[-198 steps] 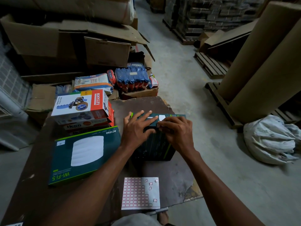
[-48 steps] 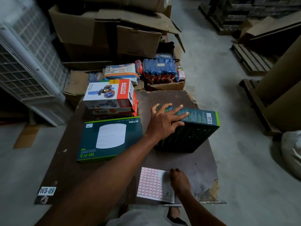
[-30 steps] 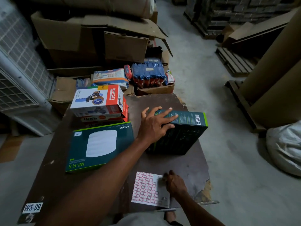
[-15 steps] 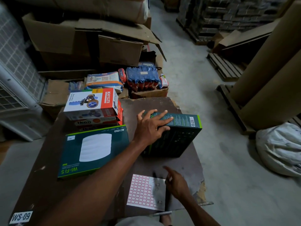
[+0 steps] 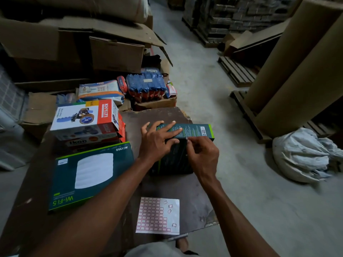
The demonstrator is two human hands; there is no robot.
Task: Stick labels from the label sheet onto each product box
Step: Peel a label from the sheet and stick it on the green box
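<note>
A dark green product box (image 5: 194, 131) stands upright at the middle of the brown board. My left hand (image 5: 157, 140) lies flat on its top with fingers spread, steadying it. My right hand (image 5: 201, 154) is at the box's upper front edge, thumb and forefinger pinched on a small white label (image 5: 186, 138). The label sheet (image 5: 157, 216), with red-bordered labels and a bare right part, lies near the board's front edge. A flat teal Wi-Fi box (image 5: 89, 175) lies to the left. Behind it sits a white and red Khyati box (image 5: 87, 117) stacked on an Ikon box (image 5: 89, 140).
The brown board (image 5: 187, 193) ends close to the right of the upright box, with bare concrete floor beyond. Blue packets (image 5: 145, 85) and cardboard cartons (image 5: 115, 52) crowd the back. Big brown paper rolls (image 5: 297, 71) and a grey sack (image 5: 304, 154) stand at the right.
My right hand has left the label sheet and risen to the upright box's top edge with a label pinched in its fingers. The left hand has stayed on the box.
</note>
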